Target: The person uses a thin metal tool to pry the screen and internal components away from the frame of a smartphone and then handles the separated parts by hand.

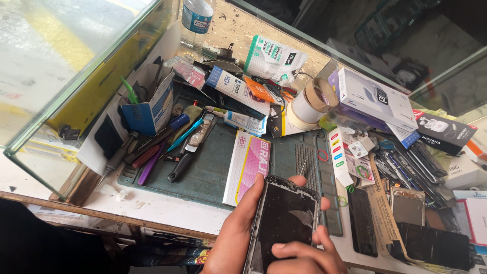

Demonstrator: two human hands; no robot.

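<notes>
Daylit glass case [61, 66] (greenish edges) on a white counter [167, 210].

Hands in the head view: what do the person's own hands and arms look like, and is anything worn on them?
Both are bare. The left hand shows no glove, ring or watch, and no sleeve reaches its wrist before the frame edge. The right hand is only partly in view: short, unpainted nails, no rings on the visible fingers. Its wrist and forearm are out of frame.

a phone repair shop: glass counter [76, 101], repair mat [213, 167], tools [152, 147], boxed accessories [375, 99].
</notes>
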